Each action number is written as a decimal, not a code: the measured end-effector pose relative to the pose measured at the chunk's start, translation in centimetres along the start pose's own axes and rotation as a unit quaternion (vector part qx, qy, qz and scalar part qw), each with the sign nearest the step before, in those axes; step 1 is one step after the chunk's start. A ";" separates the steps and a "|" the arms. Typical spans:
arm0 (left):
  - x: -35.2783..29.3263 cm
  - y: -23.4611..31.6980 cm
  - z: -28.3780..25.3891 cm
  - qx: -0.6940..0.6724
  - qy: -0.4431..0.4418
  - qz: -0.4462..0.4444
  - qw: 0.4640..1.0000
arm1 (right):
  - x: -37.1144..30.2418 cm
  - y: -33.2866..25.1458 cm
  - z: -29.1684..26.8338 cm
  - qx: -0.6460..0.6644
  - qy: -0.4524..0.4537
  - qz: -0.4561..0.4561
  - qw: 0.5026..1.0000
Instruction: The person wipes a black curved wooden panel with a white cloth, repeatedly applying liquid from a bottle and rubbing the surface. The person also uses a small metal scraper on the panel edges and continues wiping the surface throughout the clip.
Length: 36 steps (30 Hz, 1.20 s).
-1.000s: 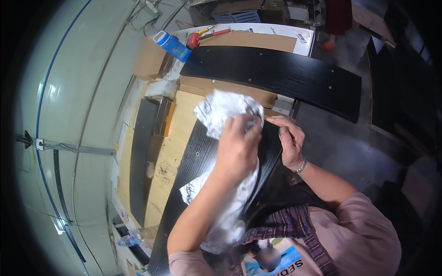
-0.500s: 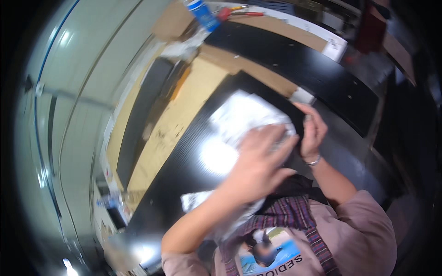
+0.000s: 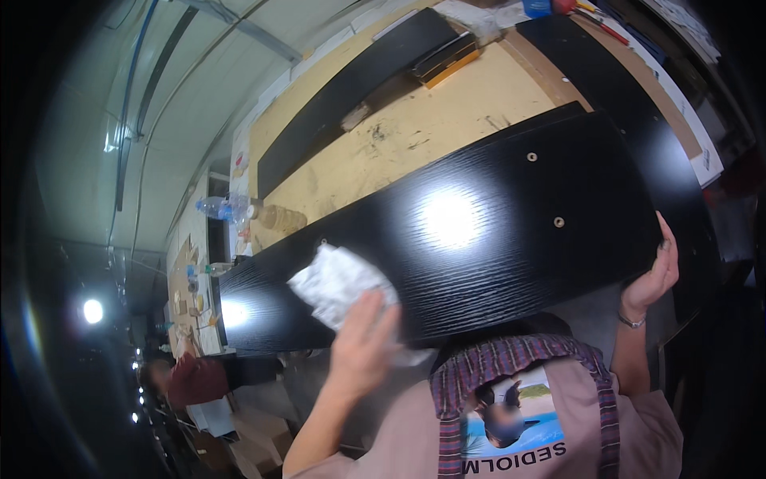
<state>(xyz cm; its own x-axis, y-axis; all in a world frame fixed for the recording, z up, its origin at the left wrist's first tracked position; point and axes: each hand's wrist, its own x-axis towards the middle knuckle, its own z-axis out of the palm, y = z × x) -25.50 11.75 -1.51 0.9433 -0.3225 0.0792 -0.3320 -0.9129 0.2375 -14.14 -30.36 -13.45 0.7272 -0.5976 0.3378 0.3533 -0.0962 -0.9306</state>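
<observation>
A long black wood-grain panel (image 3: 495, 279) lies across in front of me, slanting up to the right, with two small round metal fittings near its right end. My left hand (image 3: 363, 343) presses a crumpled white cloth (image 3: 335, 279) onto the panel's left part, its fingers closed over the cloth and slightly blurred. Below that hand, a bit of white material shows at the near edge. At the panel's right end, my right hand (image 3: 653, 275) grips the edge, fingers along the end; its thumb is hard to make out.
Beyond the panel is a yellowish worktop (image 3: 391, 128) with a curved black piece (image 3: 359, 80) and a black-and-orange block (image 3: 448, 60). Plastic bottles (image 3: 227, 209) stand at the left. Another black panel (image 3: 638, 112) lies at the right. A person in a red top (image 3: 195, 383) is at far left.
My left hand has swept the cloth leftward from the panel's right end, and the metal fittings now show. My right hand stays at the right end. The whole view has turned.
</observation>
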 end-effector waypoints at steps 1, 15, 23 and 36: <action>-2.3 -2.0 -1.1 -0.002 0.015 -0.045 0.999 | 0.1 -0.1 0.1 -0.013 0.002 -0.003 1.000; 9.7 -5.5 0.4 -0.113 0.037 -0.090 0.989 | 0.6 0.1 -0.3 -0.057 -0.024 -0.039 0.997; 11.5 -4.7 0.7 -0.027 0.013 -0.048 0.998 | 0.2 0.4 0.3 -0.018 -0.014 -0.024 0.999; 11.0 -11.4 -1.8 0.052 0.024 -0.133 0.989 | 0.4 0.2 0.0 -0.039 -0.006 -0.042 0.998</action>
<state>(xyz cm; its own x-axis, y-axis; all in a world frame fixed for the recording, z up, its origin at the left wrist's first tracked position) -11.37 19.03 -1.56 0.9957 -0.0566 0.0730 -0.0674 -0.9855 0.1555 -13.82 -30.61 -13.53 0.7041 -0.5759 0.4154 0.3654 -0.2077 -0.9074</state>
